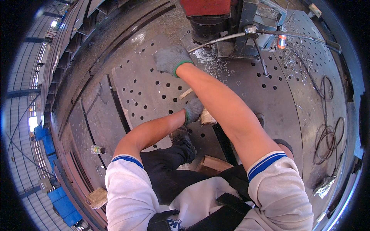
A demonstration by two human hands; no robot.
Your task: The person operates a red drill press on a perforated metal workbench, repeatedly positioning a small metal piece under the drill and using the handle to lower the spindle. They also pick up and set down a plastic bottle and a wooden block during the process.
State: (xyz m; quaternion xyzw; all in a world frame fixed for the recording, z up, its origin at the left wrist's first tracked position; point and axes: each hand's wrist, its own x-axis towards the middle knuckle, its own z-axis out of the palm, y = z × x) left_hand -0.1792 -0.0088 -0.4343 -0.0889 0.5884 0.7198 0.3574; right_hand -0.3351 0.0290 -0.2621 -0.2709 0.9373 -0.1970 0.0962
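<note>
My right hand (171, 60), in a grey knit glove with a green cuff, is closed round the left end of a long metal feed lever (219, 39). The lever runs to the hub of a red and black drilling machine (206, 19) standing on a steel plate full of round holes (165, 86). Lower down, my left hand (194, 109), gloved alike, is low over the plate beside a wooden block (207, 118). My right forearm partly covers its fingers, so its grip is hidden. A thin pale strip (185, 93) lies just above it.
Curly metal shavings (219, 71) litter the plate by the machine. An orange-and-white bottle (281, 41) stands to its right. A cable (327, 142) coils at far right. A clear jar (98, 149) and another wooden block (97, 198) are at left. My shoe (183, 140) rests on the plate.
</note>
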